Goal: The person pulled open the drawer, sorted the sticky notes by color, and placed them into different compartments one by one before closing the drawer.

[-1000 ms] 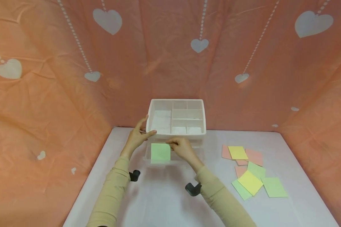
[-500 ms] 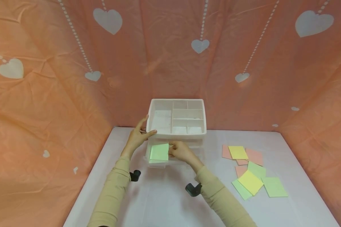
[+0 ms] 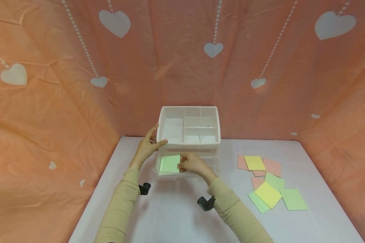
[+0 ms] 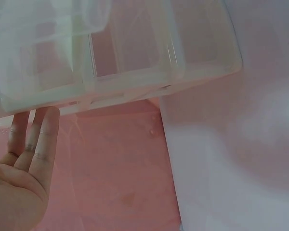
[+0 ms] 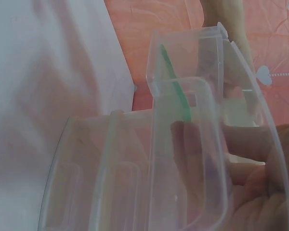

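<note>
A white drawer organizer (image 3: 188, 145) with clear drawers stands at the back of the table, its top drawer (image 3: 197, 173) pulled out. My left hand (image 3: 146, 145) rests on the organizer's left front corner, thumb over the top rim. In the left wrist view its straight fingers (image 4: 45, 134) touch the side wall. A light green sticky note pad (image 3: 169, 164) lies in the left part of the drawer, slightly tilted. My right hand (image 3: 193, 163) pinches its right edge inside the drawer. The right wrist view shows the pad edge-on (image 5: 176, 86) through clear plastic, fingertips against it.
The organizer's top tray (image 3: 174, 130) has several compartments. To the right on the table lie several loose sticky note pads: yellow (image 3: 268, 195), pink (image 3: 272, 167) and green (image 3: 294, 199). A patterned orange cloth (image 3: 188, 67) surrounds the table.
The green pad has gone down into the drawer and slightly left. My right hand has moved from its top right corner down to its right edge. My left hand stays in place.
</note>
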A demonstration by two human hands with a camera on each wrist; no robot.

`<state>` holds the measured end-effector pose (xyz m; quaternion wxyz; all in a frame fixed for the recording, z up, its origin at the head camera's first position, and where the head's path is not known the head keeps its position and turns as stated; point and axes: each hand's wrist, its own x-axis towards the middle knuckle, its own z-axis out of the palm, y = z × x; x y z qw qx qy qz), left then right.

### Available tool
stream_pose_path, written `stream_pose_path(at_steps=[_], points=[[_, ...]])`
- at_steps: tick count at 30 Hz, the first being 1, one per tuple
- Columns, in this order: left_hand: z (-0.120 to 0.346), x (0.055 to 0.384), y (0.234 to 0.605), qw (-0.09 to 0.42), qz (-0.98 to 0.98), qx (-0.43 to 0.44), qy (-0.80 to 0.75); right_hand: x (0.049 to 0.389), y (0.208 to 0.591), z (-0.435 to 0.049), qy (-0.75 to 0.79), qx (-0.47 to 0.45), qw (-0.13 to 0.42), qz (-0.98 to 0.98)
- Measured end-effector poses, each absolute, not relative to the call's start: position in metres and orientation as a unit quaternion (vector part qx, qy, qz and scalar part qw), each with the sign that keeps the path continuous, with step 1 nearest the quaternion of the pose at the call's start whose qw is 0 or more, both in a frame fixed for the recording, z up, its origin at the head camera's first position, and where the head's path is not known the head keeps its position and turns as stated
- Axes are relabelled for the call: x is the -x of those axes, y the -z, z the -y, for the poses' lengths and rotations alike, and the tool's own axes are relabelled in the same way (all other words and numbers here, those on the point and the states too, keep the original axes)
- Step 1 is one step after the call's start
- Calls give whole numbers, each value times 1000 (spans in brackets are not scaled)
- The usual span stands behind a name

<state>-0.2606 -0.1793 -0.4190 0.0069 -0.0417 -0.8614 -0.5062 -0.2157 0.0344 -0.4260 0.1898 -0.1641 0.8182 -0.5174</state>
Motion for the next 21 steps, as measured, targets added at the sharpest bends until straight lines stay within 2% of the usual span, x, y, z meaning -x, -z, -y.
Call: stream_pose_path(at_steps=[13,21], points=[[179,260,421,4,861,42,507,215,424,-36,476,122,182,-852],[179,255,419,3,860,41,508,209,416,-42,495,130,175,-841]])
